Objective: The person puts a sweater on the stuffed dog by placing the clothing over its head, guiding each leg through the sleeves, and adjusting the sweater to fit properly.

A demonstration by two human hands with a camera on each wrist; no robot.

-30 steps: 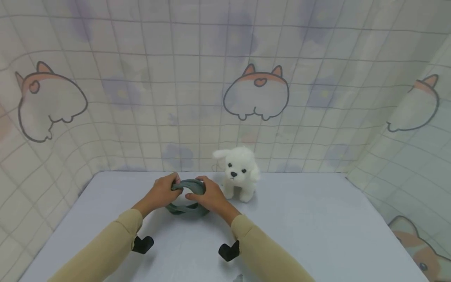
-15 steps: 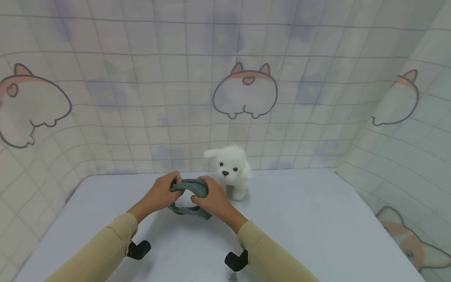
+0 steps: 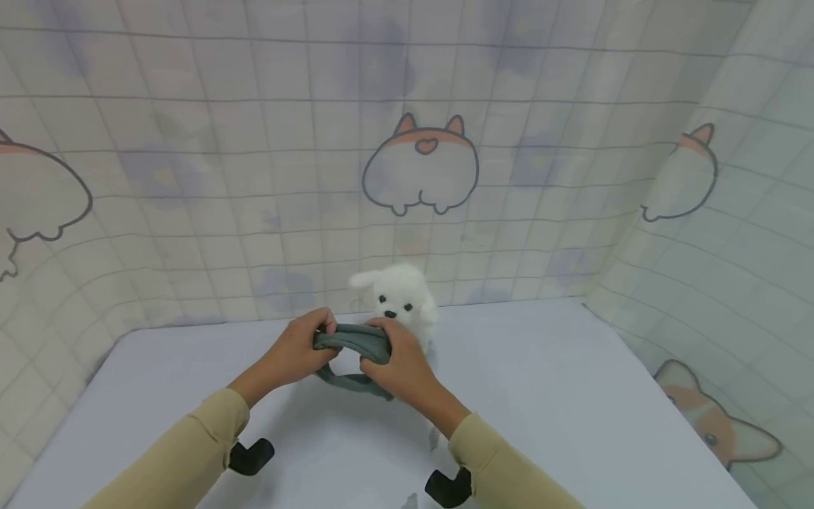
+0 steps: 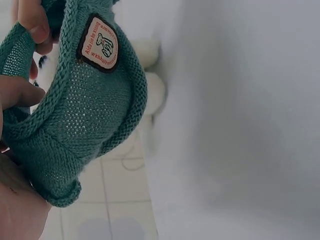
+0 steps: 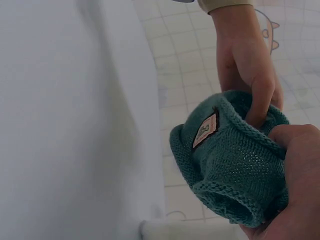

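Note:
A small teal knitted sweater (image 3: 362,341) is held up between both hands over the table, its neck spread into a loop. My left hand (image 3: 300,348) grips its left edge, thumb inside the opening. My right hand (image 3: 402,362) pinches the opposite edge, with the thumb on the near side. A patch with a printed animal and red lettering (image 4: 100,44) shows on the knit in the left wrist view. Just behind the right hand stands a white plush dog (image 3: 402,291), its lower body partly hidden by that hand.
The white table (image 3: 540,396) spreads under the arms. A curtain with a grid and corgi drawings (image 3: 420,170) hangs behind it and along both sides. Dark wrist mounts (image 3: 251,457) hang under the sleeves.
The head view has turned to the right. Both hands have carried the sweater rightward, toward the plush dog, and the right hand now overlaps the dog's body.

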